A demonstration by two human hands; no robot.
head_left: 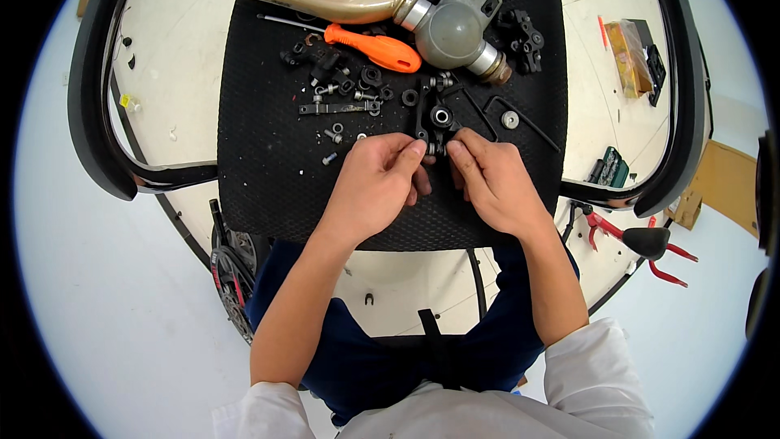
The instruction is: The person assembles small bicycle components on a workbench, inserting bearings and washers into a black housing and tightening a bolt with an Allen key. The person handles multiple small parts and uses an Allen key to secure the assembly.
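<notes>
Both my hands meet over the black chair seat, closed on a small black linkage part with a silver-ringed round boss and a long dark arm on its left side. My left hand pinches the lower end of that arm between thumb and fingers, beside a small silver bolt. My right hand pinches the lower right side of the same part. My fingertips hide its lower edge. Two bent black hex keys lie just right of it, with a round silver washer-like piece between them.
Across the seat's back lie a beige fork, a grey frame tube joint and an orange-handled screwdriver. Black clamp pieces, a dark flat bar and several bolts are scattered left. Curved armrests flank the seat.
</notes>
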